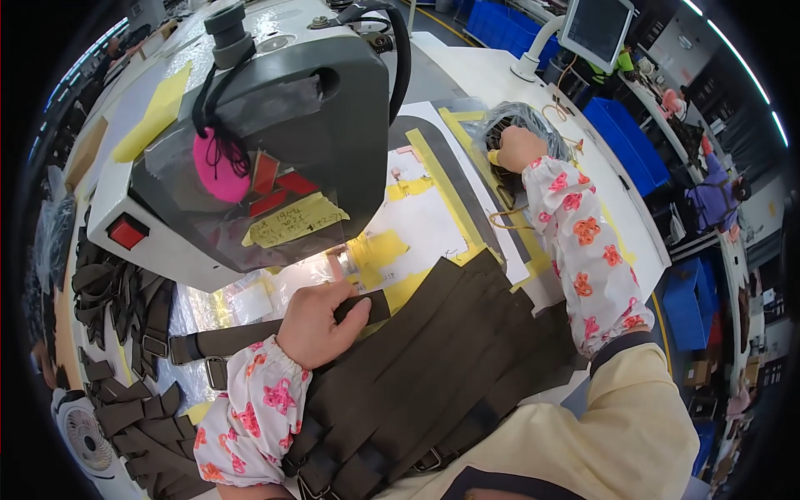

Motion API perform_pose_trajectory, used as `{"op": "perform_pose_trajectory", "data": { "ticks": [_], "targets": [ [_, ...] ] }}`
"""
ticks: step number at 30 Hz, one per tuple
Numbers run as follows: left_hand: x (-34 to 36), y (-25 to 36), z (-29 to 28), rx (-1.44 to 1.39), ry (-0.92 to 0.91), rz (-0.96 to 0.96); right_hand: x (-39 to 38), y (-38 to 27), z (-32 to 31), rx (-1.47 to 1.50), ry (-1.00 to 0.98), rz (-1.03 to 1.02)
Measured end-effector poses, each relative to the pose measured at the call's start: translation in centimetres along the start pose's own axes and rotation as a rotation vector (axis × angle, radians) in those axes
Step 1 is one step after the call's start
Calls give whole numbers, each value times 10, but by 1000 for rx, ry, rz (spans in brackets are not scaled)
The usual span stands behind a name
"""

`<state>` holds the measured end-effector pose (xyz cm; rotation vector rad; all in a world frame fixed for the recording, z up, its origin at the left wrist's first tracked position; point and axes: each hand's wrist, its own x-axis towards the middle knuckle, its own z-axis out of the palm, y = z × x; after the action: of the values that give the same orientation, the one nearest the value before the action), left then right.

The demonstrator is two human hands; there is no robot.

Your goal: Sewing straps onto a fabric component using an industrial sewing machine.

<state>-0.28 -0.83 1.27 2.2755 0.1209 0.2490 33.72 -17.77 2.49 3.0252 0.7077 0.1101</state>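
My left hand [321,325] is closed round a dark olive webbing strap [237,337], thumb against the fingers. Its short end sticks out to the right of the hand; metal buckles [216,372] sit near its left part. Just below lies a thick fanned stack of the same dark straps [442,342], close to my body. My right hand [522,150] reaches to the far right, fingers curled down into a clear plastic bag [546,123] with small dark pieces inside. Something yellow wraps one finger. The fingertips are partly hidden, so what they grip does not show.
A large grey and white machine head [275,125] stands over the lit work area, left of centre. Loose straps with buckles [137,308] and cut strap pieces [150,425] pile at the left, beside a small white fan [86,433]. A screen [598,29] stands at the back right.
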Motion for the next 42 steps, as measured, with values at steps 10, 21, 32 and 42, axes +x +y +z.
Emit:
{"op": "perform_pose_trajectory", "data": {
  "ticks": [10, 21, 32, 42],
  "targets": [
    [3, -9, -1, -131, 70, 27, -34, 17, -30, 1037, -100, -206],
    [2, -8, 7, -280, 216, -124, -152, -111, -21, 1136, -367, -757],
    [3, -16, -4, -98, 1, -69, -164, -130, -1, 874, 143, -1130],
    [1, -5, 9, -60, 161, -123, -168, -132, 4, 936, 53, -923]
  ]
}}
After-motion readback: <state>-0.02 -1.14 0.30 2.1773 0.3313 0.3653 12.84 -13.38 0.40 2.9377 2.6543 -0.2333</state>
